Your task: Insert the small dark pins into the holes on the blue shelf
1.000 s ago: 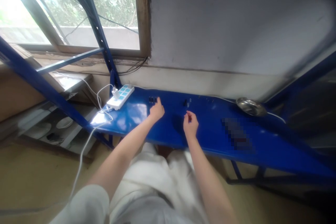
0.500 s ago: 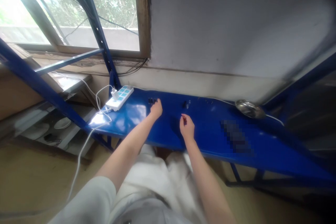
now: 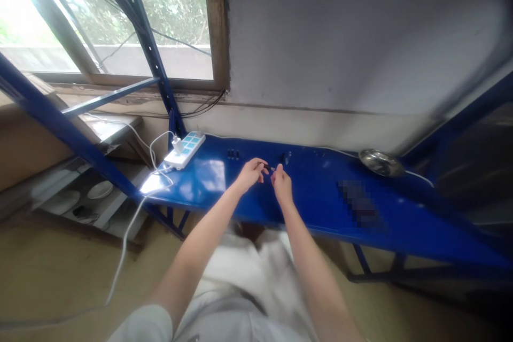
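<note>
My left hand (image 3: 250, 173) pinches a small dark cylindrical piece (image 3: 266, 166) above the blue tabletop (image 3: 256, 200). Facing it, my right hand (image 3: 282, 186) has its fingers pinched at the piece's right end, where a small pale bit shows. Whether that bit is a separate part is too small to tell. Behind my left hand, a few small dark pieces (image 3: 233, 154) stand in a short row. Just beyond my right hand lie another dark piece (image 3: 282, 159) and some small clear or pale bits (image 3: 288, 156).
A white power strip (image 3: 186, 150) with a plugged-in charger (image 3: 177, 144) lies at the left end. To the right are a shiny metal bowl (image 3: 380, 163) and a blurred-out dark object (image 3: 360, 204). A white cable (image 3: 124, 246) hangs off the left edge. Blue rack posts (image 3: 150, 48) rise at the left.
My left hand has moved right and nearer, from the row of dark pieces to my right hand, with a dark piece in its fingers. My right hand has risen slightly to meet it.
</note>
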